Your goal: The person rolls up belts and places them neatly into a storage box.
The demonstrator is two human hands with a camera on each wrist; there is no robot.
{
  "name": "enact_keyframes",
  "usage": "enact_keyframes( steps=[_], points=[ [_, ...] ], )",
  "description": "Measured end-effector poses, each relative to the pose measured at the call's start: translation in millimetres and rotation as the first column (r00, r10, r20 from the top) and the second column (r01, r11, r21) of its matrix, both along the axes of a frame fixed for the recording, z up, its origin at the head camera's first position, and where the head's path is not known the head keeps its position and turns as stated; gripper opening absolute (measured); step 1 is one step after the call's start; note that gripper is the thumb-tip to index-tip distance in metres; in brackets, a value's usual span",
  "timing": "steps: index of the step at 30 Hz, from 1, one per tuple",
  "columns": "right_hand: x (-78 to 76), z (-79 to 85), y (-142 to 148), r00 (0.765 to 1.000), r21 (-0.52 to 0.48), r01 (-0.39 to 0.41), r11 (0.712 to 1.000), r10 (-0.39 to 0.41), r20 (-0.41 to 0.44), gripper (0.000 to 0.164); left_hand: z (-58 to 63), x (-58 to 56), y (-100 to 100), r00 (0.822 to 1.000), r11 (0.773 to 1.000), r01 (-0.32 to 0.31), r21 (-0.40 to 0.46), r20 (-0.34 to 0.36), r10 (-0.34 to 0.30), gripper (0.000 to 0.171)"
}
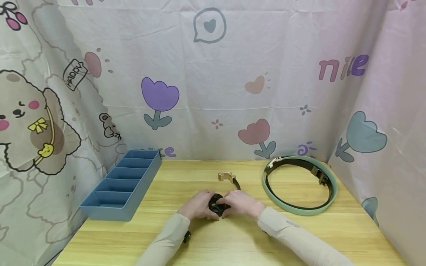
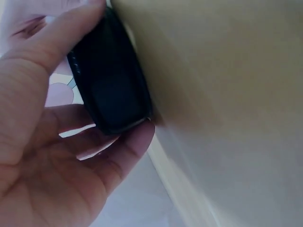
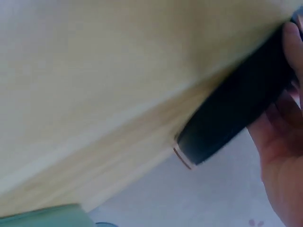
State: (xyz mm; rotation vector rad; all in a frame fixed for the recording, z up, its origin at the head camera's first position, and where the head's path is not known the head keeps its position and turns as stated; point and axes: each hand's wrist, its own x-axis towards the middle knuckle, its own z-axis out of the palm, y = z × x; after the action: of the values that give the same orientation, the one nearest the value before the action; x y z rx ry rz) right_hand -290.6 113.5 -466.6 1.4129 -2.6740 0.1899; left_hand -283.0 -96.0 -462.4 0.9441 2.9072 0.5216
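Observation:
A black belt [image 1: 218, 209] is wound into a tight coil on the table, its free end leading away to a gold buckle [image 1: 226, 176]. My left hand [image 1: 198, 204] grips the coil from the left, thumb and fingers curled round it. From the other side my right hand [image 1: 242, 202] holds the coil, with its thumb over the top near the centre. The left wrist view shows the flat outer face of the belt [image 2: 111, 80] between thumb and fingers. In the right wrist view the loose stretch of belt [image 3: 236, 101] runs out from the right hand.
A blue organizer box [image 1: 139, 188] with several compartments stands at the left on the wooden table [image 1: 233, 244]. To the right lies a large loop of a pale green belt [image 1: 306, 212] with a dark belt [image 1: 296, 162] inside it. Patterned curtains hang behind and at both sides.

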Motion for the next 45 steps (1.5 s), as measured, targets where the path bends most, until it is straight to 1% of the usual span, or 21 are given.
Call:
enact_keyframes(
  steps=[3, 5, 7, 8, 13, 15, 18, 21, 23, 24, 26, 28, 31, 33, 34, 35, 37, 40, 43, 45],
  points=[
    [0.1, 3.7, 5, 0.996, -0.013, -0.003, 1.0, 0.004, 0.088, 0.045, 1.4, -3.3, -1, 0.998, 0.999, 0.051, 0.003, 0.023, -0.051, 0.062],
    [-0.3, 4.5, 7, 0.993, -0.017, -0.002, 1.0, 0.004, 0.115, 0.046, 2.3, -5.0, -1, 0.996, 0.997, 0.081, -0.003, 0.034, -0.081, 0.06],
    [-0.4, 4.1, 7, 0.994, -0.013, 0.003, 1.0, -0.002, 0.107, 0.044, 2.4, -5.3, -1, 0.995, 0.995, 0.095, -0.015, 0.041, -0.094, 0.059],
    [-0.2, 3.6, 7, 0.995, -0.015, 0.006, 1.0, -0.004, 0.098, 0.042, 2.6, -4.8, 0, 0.995, 0.996, 0.091, -0.02, 0.041, -0.09, 0.06],
    [0.2, -0.1, 3, 1.0, -0.039, -0.012, 0.999, 0.013, 0.017, 0.035, 2.9, -0.3, 6, 0.999, 0.999, 0.033, -0.026, 0.033, -0.032, 0.066],
    [0.9, -0.5, 2, 1.0, -0.041, -0.022, 0.999, 0.022, -0.007, 0.035, 3.3, 0.4, 8, 0.999, 0.999, 0.023, -0.023, 0.031, -0.022, 0.063],
    [1.3, -1.2, 4, 1.0, -0.022, -0.023, 0.999, 0.023, -0.007, 0.039, 4.2, -0.9, 9, 0.998, 0.998, 0.053, -0.035, 0.03, -0.052, 0.054],
    [0.9, -1.5, 6, 1.0, 0.002, -0.025, 1.0, 0.025, 0.011, 0.044, 5.5, -2.6, 7, 0.994, 0.994, 0.096, -0.046, 0.049, -0.094, 0.051],
    [0.1, -1.9, 6, 0.999, 0.004, -0.04, 0.999, 0.04, 0.012, 0.045, 6.3, -2.9, 6, 0.992, 0.992, 0.113, -0.047, 0.059, -0.11, 0.052],
    [0.1, -1.5, 6, 0.999, 0.003, -0.046, 0.999, 0.046, 0.01, 0.044, 6.5, -2.5, 5, 0.992, 0.993, 0.111, -0.047, 0.063, -0.108, 0.053],
    [-0.1, -1.6, 4, 0.998, -0.004, -0.057, 0.998, 0.057, 0.001, 0.04, 6.8, -0.9, 5, 0.995, 0.995, 0.086, -0.049, 0.057, -0.083, 0.057],
    [-0.1, -1.8, 3, 0.998, -0.017, -0.06, 0.998, 0.06, -0.001, 0.038, 6.6, 1.2, 5, 0.998, 0.997, 0.037, -0.061, 0.047, -0.034, 0.064],
    [0.1, -1.2, 3, 0.998, -0.028, -0.059, 0.998, 0.058, -0.013, 0.034, 5.1, 3.8, 7, 0.999, 0.995, -0.034, -0.099, 0.007, 0.035, 0.075],
    [-0.4, -0.7, 4, 0.998, -0.029, -0.061, 0.998, 0.061, -0.021, 0.033, 3.6, 3.8, 9, 0.998, 0.991, -0.052, -0.121, -0.023, 0.05, 0.075],
    [-0.5, 0.0, 5, 0.998, -0.025, -0.063, 0.998, 0.062, -0.024, 0.033, 3.1, 3.5, 10, 0.998, 0.991, -0.051, -0.124, -0.034, 0.047, 0.072],
    [-1.0, 0.7, 6, 0.998, -0.021, -0.065, 0.998, 0.064, -0.027, 0.033, 3.1, 3.0, 11, 0.998, 0.992, -0.042, -0.12, -0.044, 0.037, 0.07],
    [-2.4, 1.7, 7, 0.997, -0.017, -0.073, 0.997, 0.073, -0.011, 0.034, 3.6, 1.6, 11, 0.999, 0.994, -0.016, -0.108, -0.043, 0.011, 0.063],
    [-3.8, 3.2, 8, 0.996, 0.007, -0.086, 0.996, 0.086, 0.013, 0.038, 5.7, -0.5, 8, 0.999, 0.995, 0.047, -0.084, -0.005, -0.047, 0.054],
    [-4.2, 4.0, 6, 0.996, 0.031, -0.092, 0.995, 0.092, 0.023, 0.04, 7.2, -2.6, 5, 0.994, 0.992, 0.104, -0.075, 0.025, -0.102, 0.051],
    [-3.4, 5.0, 5, 0.997, 0.047, -0.081, 0.996, 0.081, 0.003, 0.039, 7.7, -3.8, 4, 0.992, 0.99, 0.125, -0.072, 0.034, -0.123, 0.051]
  ],
)
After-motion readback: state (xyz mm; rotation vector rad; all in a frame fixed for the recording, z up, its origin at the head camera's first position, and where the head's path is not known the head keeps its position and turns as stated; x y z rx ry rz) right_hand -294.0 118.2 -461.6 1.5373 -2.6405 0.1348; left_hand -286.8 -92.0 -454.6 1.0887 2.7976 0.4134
